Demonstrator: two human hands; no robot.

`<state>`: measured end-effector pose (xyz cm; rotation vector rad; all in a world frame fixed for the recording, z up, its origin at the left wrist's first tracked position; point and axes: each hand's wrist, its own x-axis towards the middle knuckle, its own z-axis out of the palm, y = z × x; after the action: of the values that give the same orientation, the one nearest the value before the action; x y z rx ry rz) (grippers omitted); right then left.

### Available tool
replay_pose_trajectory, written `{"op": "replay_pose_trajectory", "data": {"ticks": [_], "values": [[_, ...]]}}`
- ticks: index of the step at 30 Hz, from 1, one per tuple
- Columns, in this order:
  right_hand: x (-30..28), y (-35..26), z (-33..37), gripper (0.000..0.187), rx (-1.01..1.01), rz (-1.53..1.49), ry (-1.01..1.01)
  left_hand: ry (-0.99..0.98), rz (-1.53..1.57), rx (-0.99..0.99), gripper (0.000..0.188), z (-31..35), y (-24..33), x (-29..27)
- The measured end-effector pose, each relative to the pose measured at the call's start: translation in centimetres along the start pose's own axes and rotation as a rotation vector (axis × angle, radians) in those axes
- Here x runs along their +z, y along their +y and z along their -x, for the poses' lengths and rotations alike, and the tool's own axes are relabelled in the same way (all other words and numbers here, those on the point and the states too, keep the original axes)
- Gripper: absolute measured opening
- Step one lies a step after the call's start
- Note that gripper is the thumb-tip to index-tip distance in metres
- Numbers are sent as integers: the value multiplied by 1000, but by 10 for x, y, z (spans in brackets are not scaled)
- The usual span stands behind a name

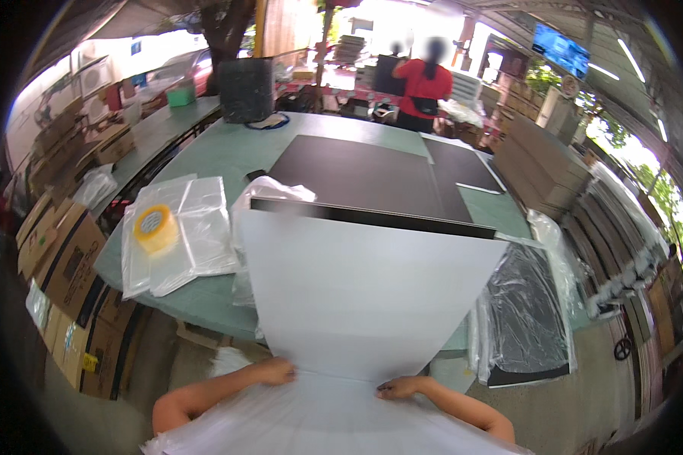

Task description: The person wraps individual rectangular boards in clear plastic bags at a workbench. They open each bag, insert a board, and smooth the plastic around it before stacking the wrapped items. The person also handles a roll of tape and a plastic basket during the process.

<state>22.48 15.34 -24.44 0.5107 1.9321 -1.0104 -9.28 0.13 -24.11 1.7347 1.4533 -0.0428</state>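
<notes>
A large pale panel [364,284] stands tilted in front of me against the near side of the table, a dark strip along its top edge. Clear plastic film [334,425], probably a bag, spreads over its lower part toward my body. My left hand [275,371] is closed on the film's edge at the panel's left side. At the right side, my right hand [400,387] pinches the same edge, fingers curled. Behind the panel, black sheets [364,171] lie flat on the green table [197,307].
Clear bags [197,258] lie at the table's left under a yellow tape roll [156,229]. A film-wrapped black panel [527,311] overhangs the right edge. Cartons [76,280] stand left, stacked boards [611,227] right. A person in red [425,87] stands beyond the table.
</notes>
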Motion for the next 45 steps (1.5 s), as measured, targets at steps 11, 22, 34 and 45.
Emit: {"op": "replay_pose_trajectory", "data": {"ticks": [11, 22, 34, 45], "values": [[-60, -135, 66, 31, -565, -1312, 589, 157, 252, 232, 53, 36, 84, -63], [-60, -96, 121, 31, -546, -930, 688, 673, -46, -595, 37, 181, -37, -82], [-61, -101, 127, 34, -561, -558, 464, 492, 1032, 186, 21, 83, 159, -119], [-73, -128, 132, 16, -598, -986, 765, 635, 394, 201, 21, 89, 141, -120]]}}
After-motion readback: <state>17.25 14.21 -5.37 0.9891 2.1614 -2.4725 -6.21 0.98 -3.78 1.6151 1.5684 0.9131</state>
